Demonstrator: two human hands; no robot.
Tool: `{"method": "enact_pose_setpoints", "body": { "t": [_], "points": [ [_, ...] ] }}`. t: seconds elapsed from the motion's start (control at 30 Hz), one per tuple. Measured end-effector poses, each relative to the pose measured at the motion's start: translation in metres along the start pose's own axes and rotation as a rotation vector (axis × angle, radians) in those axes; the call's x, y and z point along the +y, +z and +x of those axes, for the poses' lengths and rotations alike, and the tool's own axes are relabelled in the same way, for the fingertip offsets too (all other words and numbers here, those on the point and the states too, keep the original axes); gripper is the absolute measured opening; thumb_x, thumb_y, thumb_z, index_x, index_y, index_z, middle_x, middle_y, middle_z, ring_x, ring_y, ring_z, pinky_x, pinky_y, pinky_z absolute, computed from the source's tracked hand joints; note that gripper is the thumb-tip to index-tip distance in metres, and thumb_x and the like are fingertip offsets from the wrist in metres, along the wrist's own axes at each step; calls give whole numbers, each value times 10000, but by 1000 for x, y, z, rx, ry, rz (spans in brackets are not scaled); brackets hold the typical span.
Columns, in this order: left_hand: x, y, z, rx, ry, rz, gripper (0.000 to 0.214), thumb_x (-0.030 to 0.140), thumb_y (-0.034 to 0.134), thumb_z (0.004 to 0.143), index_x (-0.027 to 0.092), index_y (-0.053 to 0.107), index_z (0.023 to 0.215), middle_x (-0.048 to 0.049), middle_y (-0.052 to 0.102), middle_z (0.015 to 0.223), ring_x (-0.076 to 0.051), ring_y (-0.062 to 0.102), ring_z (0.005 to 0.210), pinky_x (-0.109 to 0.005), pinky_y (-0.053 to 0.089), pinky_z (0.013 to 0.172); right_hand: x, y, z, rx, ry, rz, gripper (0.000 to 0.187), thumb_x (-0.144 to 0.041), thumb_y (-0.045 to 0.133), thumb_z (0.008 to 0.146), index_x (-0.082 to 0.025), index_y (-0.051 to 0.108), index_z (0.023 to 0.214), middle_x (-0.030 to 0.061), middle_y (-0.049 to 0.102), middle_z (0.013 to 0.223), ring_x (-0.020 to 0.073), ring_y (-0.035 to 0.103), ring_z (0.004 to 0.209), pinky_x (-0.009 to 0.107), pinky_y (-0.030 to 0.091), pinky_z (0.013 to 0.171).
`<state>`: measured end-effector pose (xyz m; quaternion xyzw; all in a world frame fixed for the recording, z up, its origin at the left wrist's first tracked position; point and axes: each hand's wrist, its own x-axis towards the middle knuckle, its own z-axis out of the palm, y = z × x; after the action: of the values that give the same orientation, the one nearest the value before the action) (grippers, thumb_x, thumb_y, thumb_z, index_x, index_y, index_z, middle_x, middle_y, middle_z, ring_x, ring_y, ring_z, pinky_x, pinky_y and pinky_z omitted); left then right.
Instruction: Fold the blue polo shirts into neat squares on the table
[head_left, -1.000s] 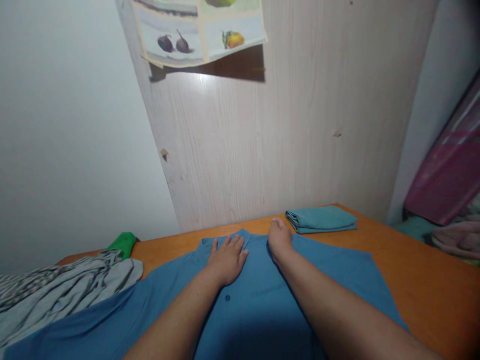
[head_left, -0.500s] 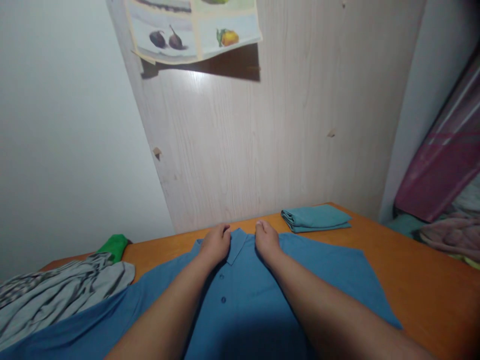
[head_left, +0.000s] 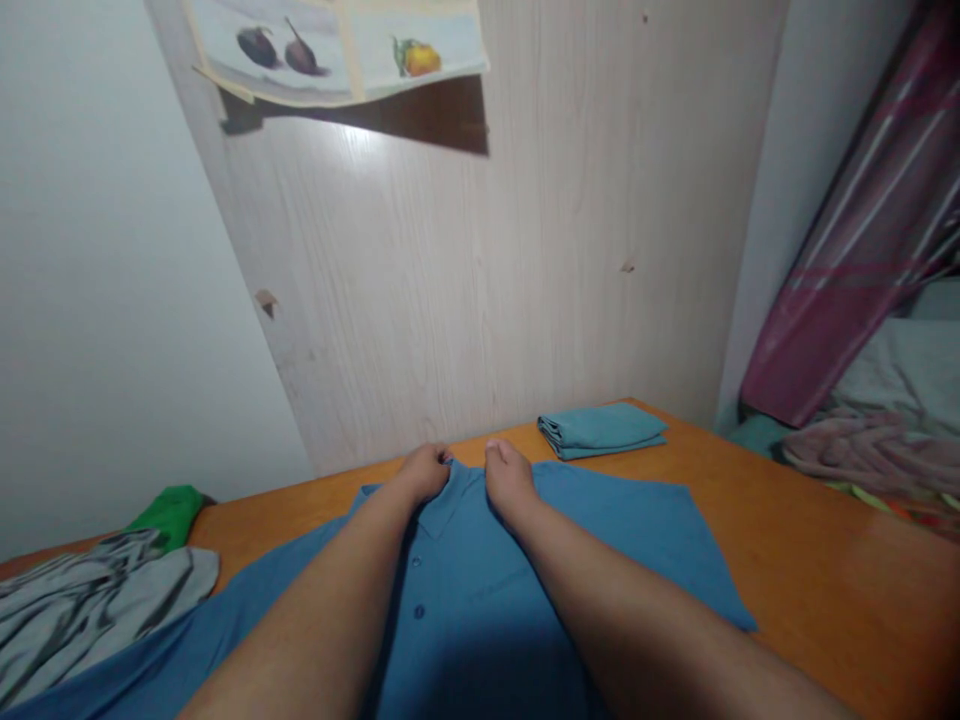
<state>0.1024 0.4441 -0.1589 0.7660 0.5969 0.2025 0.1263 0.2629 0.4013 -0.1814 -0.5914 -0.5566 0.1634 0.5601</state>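
Observation:
A blue buttoned polo shirt (head_left: 480, 570) lies spread front side up, with its collar toward the wall and two dark buttons showing. My left hand (head_left: 427, 474) is closed on the left side of the collar, pinching its edge. At the collar's right side, my right hand (head_left: 510, 478) is closed with the thumb on top, gripping the shirt near the neck. The fingertips of both hands are partly hidden. My forearms cover parts of the shirt's front.
The shirt rests on an orange-brown wooden table (head_left: 675, 470) against a pale wood-grain panel. A folded teal cloth (head_left: 604, 430) lies at the back right. Crumpled grey striped cloth (head_left: 112, 600) and a green cloth (head_left: 169, 515) lie at the left. A pink curtain (head_left: 817, 330) hangs at the right.
The camera view has turned to the right, so everything sits further left. My left hand has pinched and lifted the left collar edge slightly; my right hand keeps its place at the neck.

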Motion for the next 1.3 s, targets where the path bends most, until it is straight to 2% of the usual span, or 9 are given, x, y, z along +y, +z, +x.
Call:
{"method": "enact_pose_setpoints", "body": {
  "t": [0.13, 0.27, 0.37, 0.53, 0.63, 0.73, 0.9, 1.1, 1.3],
  "points": [
    [0, -1, 0, 92, -99, 50, 115, 175, 562, 831, 186, 675, 851, -67, 735, 866, -186, 654, 829, -254, 465, 726, -1, 0, 0, 5, 2, -5, 308, -350, 367, 928, -228, 526, 693, 38, 617, 715, 202, 542, 718, 272, 367, 653],
    [7, -7, 1, 93, -148, 84, 84, 171, 602, 807, 184, 677, 842, -75, 741, 868, -193, 660, 830, -257, 465, 737, 0, 1, -1, 3, 4, 0, 321, -356, 354, 928, -227, 536, 698, 32, 617, 718, 199, 546, 721, 271, 372, 652],
    [17, -19, -7, 125, -138, 104, 144, 193, 574, 847, 176, 687, 936, -114, 748, 993, -222, 673, 930, -283, 477, 805, 0, 2, -1, 1, 13, 2, 335, -359, 344, 931, -225, 553, 706, 31, 618, 712, 200, 549, 722, 272, 381, 656],
    [48, -26, -63, 230, 35, 153, 316, 265, 393, 969, 177, 660, 1112, -145, 687, 1205, -250, 622, 1149, -349, 444, 996, 1, 4, -1, 2, 34, 9, 338, -360, 359, 942, -225, 584, 729, 41, 646, 734, 202, 564, 754, 271, 403, 684],
    [63, -12, -105, 121, 211, 240, 399, 302, 337, 990, 196, 656, 1205, -122, 640, 1340, -254, 560, 1274, -406, 368, 1120, 0, 3, -1, 0, 37, 29, 338, -368, 372, 939, -222, 599, 736, 45, 653, 735, 204, 567, 756, 274, 411, 696],
    [67, 5, -129, 0, 167, 342, 558, 473, 316, 992, 196, 531, 1425, -123, 427, 1564, -301, 307, 1485, -535, 189, 1218, 0, 2, -2, -6, 36, 63, 352, -390, 370, 933, -218, 608, 737, 46, 654, 726, 206, 565, 730, 281, 421, 700],
    [55, 13, -130, -99, 60, 350, 815, 705, 183, 939, 195, 368, 1547, -148, 266, 1629, -328, 167, 1527, -605, 99, 1217, 5, 0, 2, -11, 38, 134, 377, -426, 374, 913, -206, 642, 763, 70, 695, 801, 223, 603, 782, 294, 444, 750],
    [48, 14, -129, -89, 60, 329, 843, 737, 157, 920, 219, 335, 1561, -134, 234, 1638, -323, 159, 1528, -609, 104, 1213, 12, -4, 5, 18, 90, 194, 404, -433, 372, 899, -187, 692, 905, 90, 735, 916, 234, 649, 881, 297, 473, 811],
    [50, 14, -128, -80, 66, 323, 876, 754, 149, 909, 198, 346, 1557, -147, 243, 1636, -323, 157, 1529, -595, 115, 1214, 9, -9, 10, 20, 110, 174, 360, -410, 423, 866, -188, 705, 850, 97, 736, 837, 264, 662, 866, 339, 486, 805]
  ]
}}
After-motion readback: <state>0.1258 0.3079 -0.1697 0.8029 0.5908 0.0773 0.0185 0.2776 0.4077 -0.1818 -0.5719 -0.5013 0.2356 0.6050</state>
